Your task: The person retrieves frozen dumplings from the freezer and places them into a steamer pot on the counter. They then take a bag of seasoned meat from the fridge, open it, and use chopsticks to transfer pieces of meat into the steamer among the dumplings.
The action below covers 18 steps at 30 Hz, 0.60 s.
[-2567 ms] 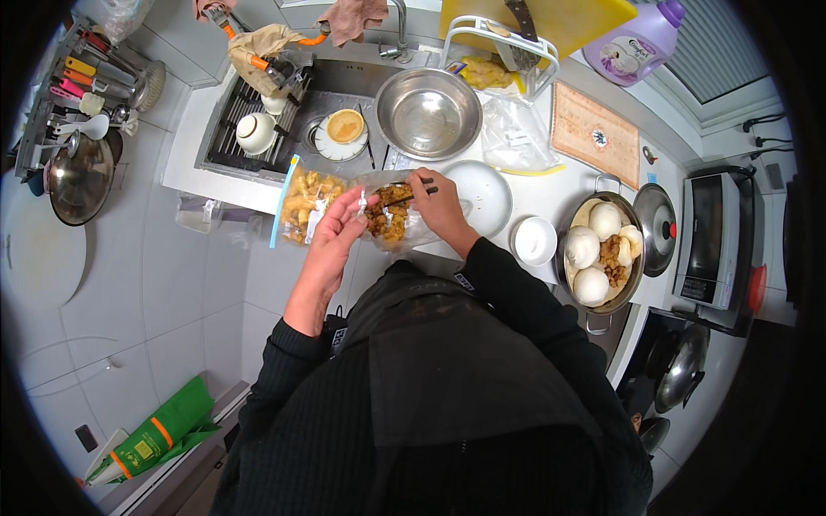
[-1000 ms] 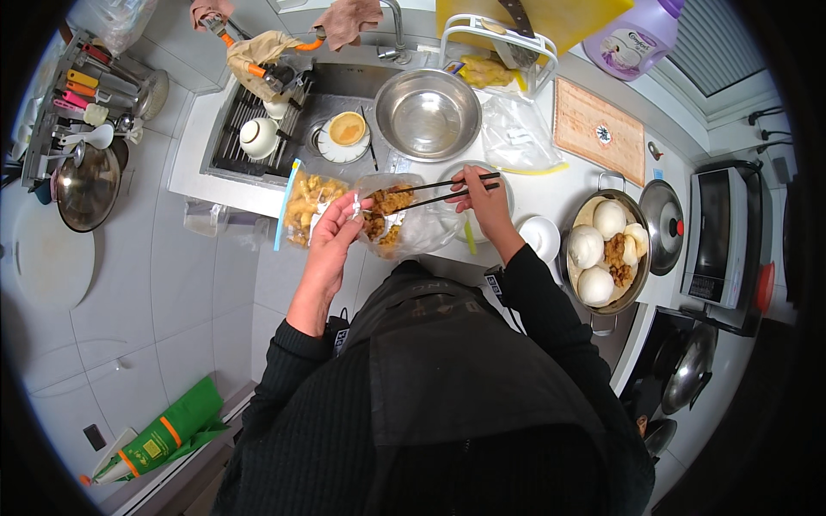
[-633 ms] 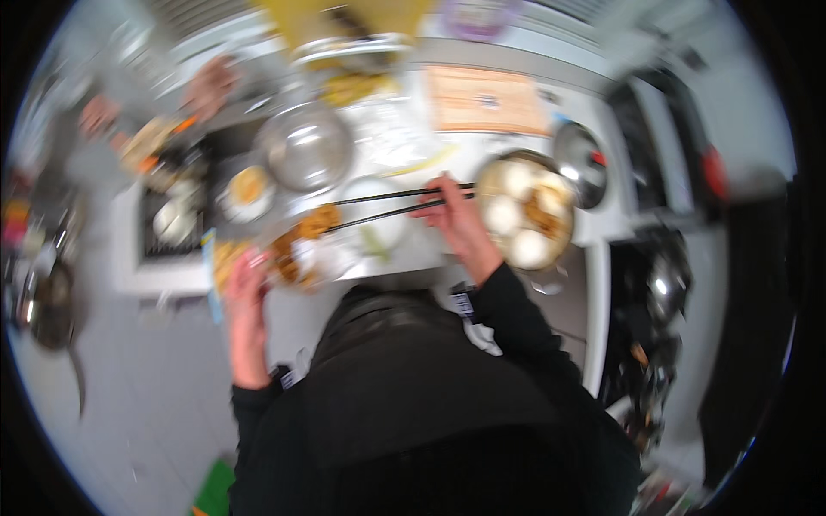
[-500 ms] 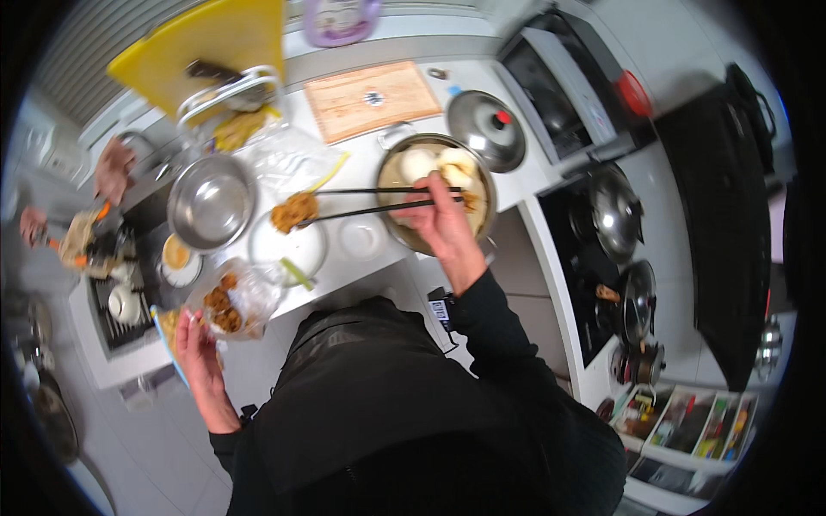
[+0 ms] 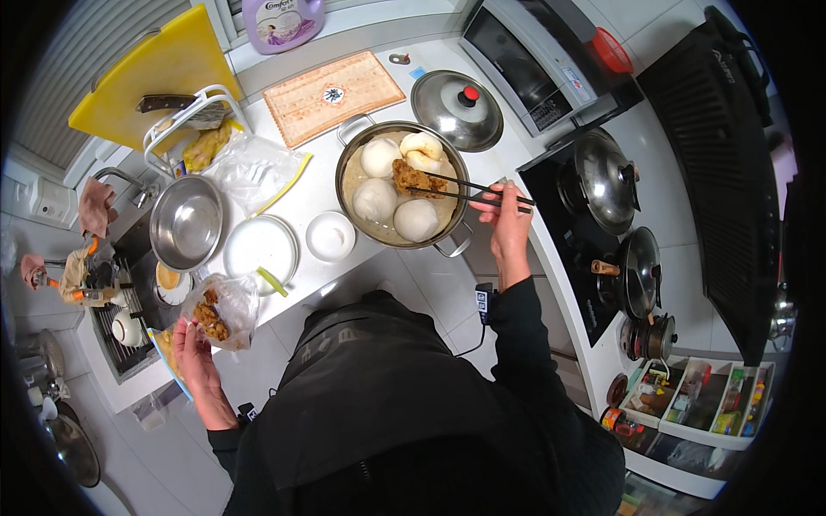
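Observation:
Black chopsticks (image 5: pixel 486 194) are pinched in my right hand (image 5: pixel 509 230). Their tips grip a browned, crisp-coated fried piece (image 5: pixel 409 177) over a round steel pot (image 5: pixel 348 211). Whether it touches the rack inside cannot be told. Around it lie several white steamed buns (image 5: pixel 375 200); one at the back right (image 5: pixel 422 151) is split open. At the counter's front left, my left hand (image 5: pixel 197 361) grips the edge of a clear plastic bag (image 5: pixel 241 297). More fried pieces (image 5: pixel 209 316) sit inside it. The left fingertips are partly hidden by the plastic.
Beside the pot are a small white bowl (image 5: pixel 330 236), white plate (image 5: pixel 261 249), green strip (image 5: pixel 273 282) and steel basin (image 5: pixel 187 225). Behind are a wooden board (image 5: pixel 301 107) and a domed lid (image 5: pixel 456 116). The sink (image 5: pixel 129 258) is left, the stove (image 5: pixel 564 258) right.
My right hand has moved right, carrying the fried piece on the chopsticks from above the plate to over the pot. My left hand still holds the bag.

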Available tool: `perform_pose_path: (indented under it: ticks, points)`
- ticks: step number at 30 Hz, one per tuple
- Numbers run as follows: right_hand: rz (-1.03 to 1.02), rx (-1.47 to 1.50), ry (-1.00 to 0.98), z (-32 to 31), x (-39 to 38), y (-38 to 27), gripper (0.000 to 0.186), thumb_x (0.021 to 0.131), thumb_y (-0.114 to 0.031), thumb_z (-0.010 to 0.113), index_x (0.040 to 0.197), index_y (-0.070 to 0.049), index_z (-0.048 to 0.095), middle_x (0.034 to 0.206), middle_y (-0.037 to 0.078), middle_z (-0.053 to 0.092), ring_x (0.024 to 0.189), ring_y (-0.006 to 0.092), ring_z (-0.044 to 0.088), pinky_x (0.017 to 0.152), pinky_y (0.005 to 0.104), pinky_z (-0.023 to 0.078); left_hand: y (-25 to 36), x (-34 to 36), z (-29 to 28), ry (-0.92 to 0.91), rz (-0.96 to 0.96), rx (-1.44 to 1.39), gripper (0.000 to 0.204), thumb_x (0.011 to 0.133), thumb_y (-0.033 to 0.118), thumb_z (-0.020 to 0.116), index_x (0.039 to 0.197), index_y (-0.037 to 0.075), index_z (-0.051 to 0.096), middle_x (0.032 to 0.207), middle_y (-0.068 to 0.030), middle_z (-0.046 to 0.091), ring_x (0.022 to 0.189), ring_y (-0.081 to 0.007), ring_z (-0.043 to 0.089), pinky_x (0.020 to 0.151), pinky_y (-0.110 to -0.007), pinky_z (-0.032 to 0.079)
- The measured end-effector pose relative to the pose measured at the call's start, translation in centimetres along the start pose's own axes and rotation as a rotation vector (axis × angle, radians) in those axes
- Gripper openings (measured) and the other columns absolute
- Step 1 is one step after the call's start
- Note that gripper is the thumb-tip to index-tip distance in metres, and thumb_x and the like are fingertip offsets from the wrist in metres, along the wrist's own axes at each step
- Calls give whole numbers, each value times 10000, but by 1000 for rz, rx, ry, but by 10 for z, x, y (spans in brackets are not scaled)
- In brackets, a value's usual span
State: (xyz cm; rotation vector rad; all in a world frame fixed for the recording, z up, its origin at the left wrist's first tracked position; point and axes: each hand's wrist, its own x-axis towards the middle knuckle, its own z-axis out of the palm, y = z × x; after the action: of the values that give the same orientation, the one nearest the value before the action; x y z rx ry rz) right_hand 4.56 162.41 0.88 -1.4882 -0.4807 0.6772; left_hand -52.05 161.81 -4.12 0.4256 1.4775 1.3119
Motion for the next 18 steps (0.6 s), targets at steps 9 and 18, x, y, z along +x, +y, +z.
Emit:
perform_pose_path:
  ticks: [9,18]
  points:
    - [-31,-148,-112,25,5,3,338,1009,-293,487,928,7,619,781,82,619,645,164,688,419,228,457,-10,-10,-14,9,41,-22,252,927,134,626,1173,95,589,1056,-7,655,831,-56,559,767,-198,458]
    - [-43,-296,-187,21,4,-23,353,1005,-329,489,928,-16,633,799,65,632,710,164,701,446,209,463,-4,-12,-18,10,39,-17,255,924,152,636,1169,93,592,1079,-12,651,844,-62,547,782,-205,450]
